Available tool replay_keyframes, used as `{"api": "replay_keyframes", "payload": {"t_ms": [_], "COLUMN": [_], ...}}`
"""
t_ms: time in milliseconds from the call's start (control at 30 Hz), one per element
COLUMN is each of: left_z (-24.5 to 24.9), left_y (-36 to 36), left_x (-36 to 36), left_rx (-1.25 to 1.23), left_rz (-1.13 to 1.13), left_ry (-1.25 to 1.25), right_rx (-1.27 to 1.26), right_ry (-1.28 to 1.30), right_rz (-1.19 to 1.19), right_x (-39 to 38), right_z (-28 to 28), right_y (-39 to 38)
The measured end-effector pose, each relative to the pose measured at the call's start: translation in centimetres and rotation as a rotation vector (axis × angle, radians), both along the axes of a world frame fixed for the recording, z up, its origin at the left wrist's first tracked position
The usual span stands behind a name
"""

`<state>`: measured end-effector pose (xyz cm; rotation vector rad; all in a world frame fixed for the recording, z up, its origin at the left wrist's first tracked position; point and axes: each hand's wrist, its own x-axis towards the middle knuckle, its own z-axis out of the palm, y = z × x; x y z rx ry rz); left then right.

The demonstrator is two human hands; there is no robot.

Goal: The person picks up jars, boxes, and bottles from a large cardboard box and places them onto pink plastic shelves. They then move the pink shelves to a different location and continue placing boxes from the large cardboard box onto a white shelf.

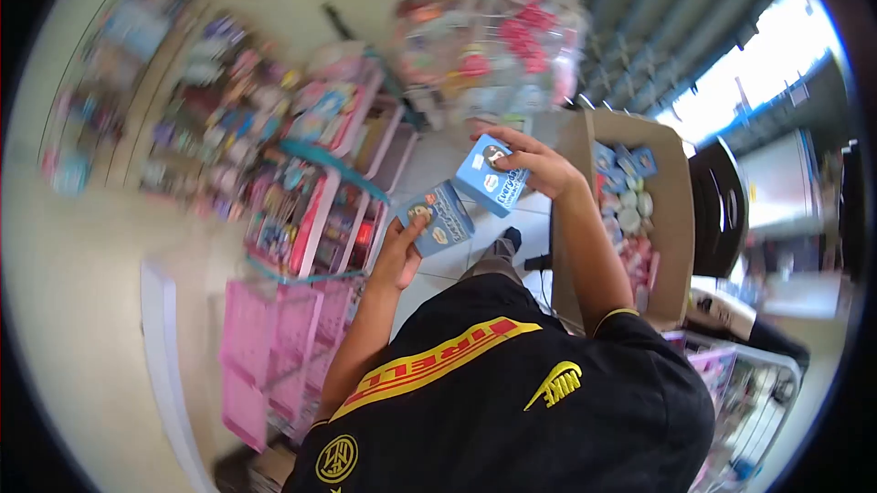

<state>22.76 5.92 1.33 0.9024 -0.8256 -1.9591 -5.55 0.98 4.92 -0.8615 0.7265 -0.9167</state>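
Two small blue boxes with printed lettering are held side by side in front of my body. My left hand [398, 251] is closed on the darker blue box [446, 221], its thumb lying across the printed face. The lighter blue box [491, 184] is in my right hand [541, 164], with the thumb on its front and fingers over its top edge. The near edges of both boxes almost meet; whether they touch I cannot tell.
An open cardboard box [671, 210] with several blue, white and pink packages stands at the right. Pink shelves [315, 219] full of small goods are at the left. A black chair [717, 210] is beyond the cardboard box. Packaged goods hang at the top [525, 31].
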Motion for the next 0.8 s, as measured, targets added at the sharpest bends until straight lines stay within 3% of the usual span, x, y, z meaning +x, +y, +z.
{"api": "replay_keyframes", "payload": {"t_ms": [67, 133, 267, 367, 467, 600, 700, 800], "left_z": [0.8, -0.5, -0.8, -0.7, -1.3, -3.2, -1.7, -3.4], "left_y": [2.3, 4.7, 8.5, 11.4, 14.0, 21.4, 28.5, 36.5], "left_x": [4.5, 9.4, 17.1, 21.9, 26.5, 33.0, 35.7, 38.2], "left_rx": [0.125, 0.131, 0.093, 0.003, -0.072, -0.104, -0.031, -0.076], "left_rz": [0.192, 0.348, 0.536, 0.704, 0.857, 0.993, 1.235, 1.411], "left_ry": [0.194, 0.225, 0.324, 0.216, 0.226, 0.298, 0.387, 0.369], "right_rx": [-0.026, 0.033, 0.015, -0.087, -0.058, 0.051, 0.192, 0.255], "right_ry": [-0.055, -0.254, -0.166, -0.061, -0.006, -0.023, -0.13, -0.06], "right_rz": [0.082, 0.033, 0.115, 0.239, 0.299, 0.494, 0.741, 1.066], "right_x": [5.8, 11.1, 20.7, 26.3, 33.6, 43.6, 52.0, 60.9], "right_z": [-0.9, -0.9, -0.4, -0.8, 2.4, 0.9, -1.4, -0.4], "right_y": [-0.1, 0.5, 0.9, 1.4, 3.2, 6.0, 8.8, 13.1]}}
